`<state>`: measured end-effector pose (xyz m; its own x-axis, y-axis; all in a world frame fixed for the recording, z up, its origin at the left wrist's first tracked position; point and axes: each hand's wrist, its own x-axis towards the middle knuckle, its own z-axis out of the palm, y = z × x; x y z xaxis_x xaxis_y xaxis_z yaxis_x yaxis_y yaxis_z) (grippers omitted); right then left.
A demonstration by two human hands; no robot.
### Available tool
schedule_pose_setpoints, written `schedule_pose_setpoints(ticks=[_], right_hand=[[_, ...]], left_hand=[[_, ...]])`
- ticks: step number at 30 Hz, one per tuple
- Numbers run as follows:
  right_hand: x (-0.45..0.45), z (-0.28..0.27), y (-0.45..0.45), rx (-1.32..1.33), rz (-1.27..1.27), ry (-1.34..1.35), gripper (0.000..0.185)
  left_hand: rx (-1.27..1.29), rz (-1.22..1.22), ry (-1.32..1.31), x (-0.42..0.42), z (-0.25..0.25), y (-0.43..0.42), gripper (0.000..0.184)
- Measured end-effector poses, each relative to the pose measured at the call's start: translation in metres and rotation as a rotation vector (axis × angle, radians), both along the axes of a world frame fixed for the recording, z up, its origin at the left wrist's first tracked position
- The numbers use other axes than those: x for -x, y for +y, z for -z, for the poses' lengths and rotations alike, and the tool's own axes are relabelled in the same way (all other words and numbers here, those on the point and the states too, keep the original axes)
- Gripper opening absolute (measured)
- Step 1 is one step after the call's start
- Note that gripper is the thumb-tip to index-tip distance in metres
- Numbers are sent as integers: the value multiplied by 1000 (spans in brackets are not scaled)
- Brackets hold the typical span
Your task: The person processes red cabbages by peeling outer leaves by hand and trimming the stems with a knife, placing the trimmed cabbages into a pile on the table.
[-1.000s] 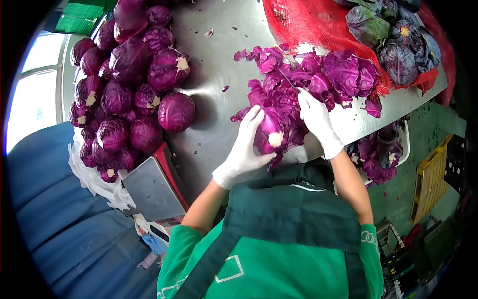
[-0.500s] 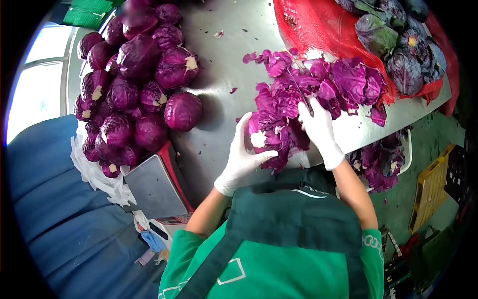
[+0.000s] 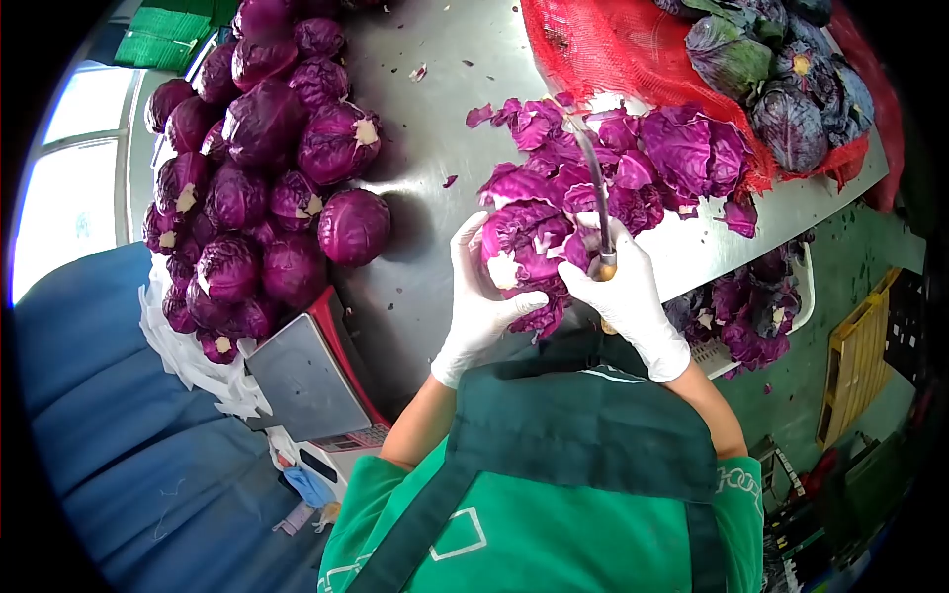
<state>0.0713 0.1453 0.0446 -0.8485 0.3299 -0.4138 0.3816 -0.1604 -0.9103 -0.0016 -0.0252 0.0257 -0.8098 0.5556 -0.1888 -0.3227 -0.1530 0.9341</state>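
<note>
Cupping a red cabbage (image 3: pixel 519 232) near the close edge of the steel table (image 3: pixel 435 168), the left hand (image 3: pixel 481 299) holds it with fingers around its 9 o'clock side and thumb near 6, presumably to steady the head. Closed around the curved knife's (image 3: pixel 598 178) handle, the right hand (image 3: pixel 623 296) points the blade towards 12 o'clock, perhaps to keep its edge off the gloved fingers; whether its thumb touches the cabbage I cannot tell. Loose purple leaves (image 3: pixel 692 148) lie at 2 o'clock, apparently kept apart from the heaped smooth heads (image 3: pixel 237 193) between 9 and 10.
</note>
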Motion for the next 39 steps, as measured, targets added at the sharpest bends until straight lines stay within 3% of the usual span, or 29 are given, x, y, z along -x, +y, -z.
schedule_pose_setpoints(ticks=[4,6,7,8,10,11,12,14,16,17,18,20,22,24,25,27,28,30,31,33,35,36,39], right_hand=[[-8,11,2,41,147,72,45],[-6,2,13,338,313,-101,28],[-5,15,23,422,389,54,13],[-7,18,36,368,484,19,9],[-12,27,54,344,516,98,12],[-16,27,56,184,458,16,14],[-8,28,38,64,364,279,34],[-4,-9,23,-495,-63,346,49],[0,-16,16,-863,-295,282,48],[1,-12,19,-557,-275,151,44],[2,-1,17,-647,-203,308,37],[1,5,14,-568,-97,409,25],[-1,5,11,-378,43,350,14],[10,9,22,104,525,414,6],[8,2,51,101,540,133,5],[9,30,98,14,842,209,11],[0,50,125,-102,864,179,13],[-4,35,135,-946,600,-50,21],[-7,34,128,-1111,440,133,29],[-5,37,92,-909,228,421,45],[2,16,49,-646,29,354,50],[2,-2,38,-728,-130,189,48],[1,18,28,-406,-143,91,31]], left_hand=[[-77,-26,-225,-2,0,6,107],[-102,-18,-195,-2,5,7,102],[-246,-70,-360,-4,8,4,99],[-389,-120,-524,-4,8,2,95],[-353,-102,-474,-2,1,3,91],[-273,-100,-419,-1,-6,8,90],[-193,-97,-365,0,-10,11,88],[-165,-101,-373,-1,-4,13,86],[-20,-51,-253,0,-2,15,85],[-39,-70,-344,0,-1,16,81],[-45,-64,-351,1,-3,18,78],[-97,-56,-411,0,4,15,70],[-186,-73,-489,0,5,15,67],[-368,-82,-749,1,18,9,65],[-448,-68,-837,3,13,8,69],[-528,-47,-923,8,5,3,73],[-469,-19,-818,9,3,-1,79],[-415,-1,-707,11,-2,0,84],[-292,19,-532,13,-8,5,89],[-137,40,-281,19,-4,13,102],[-61,117,-217,20,-9,17,103],[13,179,-141,22,-11,17,104],[182,266,142,25,-3,10,106]])
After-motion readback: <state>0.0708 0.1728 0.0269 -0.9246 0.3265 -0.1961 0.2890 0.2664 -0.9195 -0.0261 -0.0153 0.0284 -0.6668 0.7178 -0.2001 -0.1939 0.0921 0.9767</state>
